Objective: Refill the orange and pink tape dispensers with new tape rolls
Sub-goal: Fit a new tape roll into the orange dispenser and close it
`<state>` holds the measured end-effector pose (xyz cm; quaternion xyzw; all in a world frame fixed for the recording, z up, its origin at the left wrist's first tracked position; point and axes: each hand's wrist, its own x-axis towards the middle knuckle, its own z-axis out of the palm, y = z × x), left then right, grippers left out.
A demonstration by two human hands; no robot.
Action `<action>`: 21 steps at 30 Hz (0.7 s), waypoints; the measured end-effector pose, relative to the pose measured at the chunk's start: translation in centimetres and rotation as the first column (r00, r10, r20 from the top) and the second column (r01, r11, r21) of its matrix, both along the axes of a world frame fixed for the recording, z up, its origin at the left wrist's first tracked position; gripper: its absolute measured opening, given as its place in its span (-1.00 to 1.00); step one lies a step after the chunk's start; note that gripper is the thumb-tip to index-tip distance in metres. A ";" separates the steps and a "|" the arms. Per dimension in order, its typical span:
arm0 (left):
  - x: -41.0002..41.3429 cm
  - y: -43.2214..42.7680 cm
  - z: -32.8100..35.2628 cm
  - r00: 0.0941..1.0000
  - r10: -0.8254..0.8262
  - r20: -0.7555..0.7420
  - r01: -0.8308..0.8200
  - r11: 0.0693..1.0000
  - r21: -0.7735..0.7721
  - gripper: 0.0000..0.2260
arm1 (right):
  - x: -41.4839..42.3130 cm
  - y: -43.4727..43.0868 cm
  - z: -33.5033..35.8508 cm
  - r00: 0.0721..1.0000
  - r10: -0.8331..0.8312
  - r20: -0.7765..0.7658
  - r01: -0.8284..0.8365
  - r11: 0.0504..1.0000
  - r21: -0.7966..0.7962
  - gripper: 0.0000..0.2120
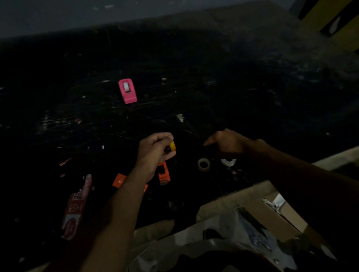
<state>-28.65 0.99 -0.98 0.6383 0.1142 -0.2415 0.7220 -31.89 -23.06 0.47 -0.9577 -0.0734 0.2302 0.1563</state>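
The only lettering that shows is on a red and white wrapper point(76, 206) lying near the front edge of the dark table point(235, 92), toward its left corner. White capitals that seem to begin "FE" run along its length, beside a small heart-shaped sign. The dim, blurred view lets nothing further be read.

left hand point(154, 148) bare | right hand point(229, 142) bare | both forearms bare up to frame edge

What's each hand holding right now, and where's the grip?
Left hand grips a small yellow piece by one end; right hand: too dark to tell.
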 end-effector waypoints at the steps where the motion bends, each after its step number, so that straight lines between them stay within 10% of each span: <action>1: -0.1 -0.4 -0.2 1.000 -0.022 0.005 0.022 1.000 0.013 -0.93 | -0.5 0.1 -0.2 1.000 0.030 -0.004 -0.030 0.999 -0.015 -0.68; 14: -1.7 -3.8 -1.5 0.976 -0.203 0.075 0.167 0.929 0.329 -0.75 | -1.2 2.0 -2.9 0.977 0.185 0.105 -0.157 0.961 -0.230 -0.57; 21: -3.1 -5.7 -1.7 0.760 -0.608 0.229 0.209 0.562 0.800 -0.65 | 0.7 -2.3 0.6 0.988 0.082 0.132 -0.058 0.982 -0.180 -0.68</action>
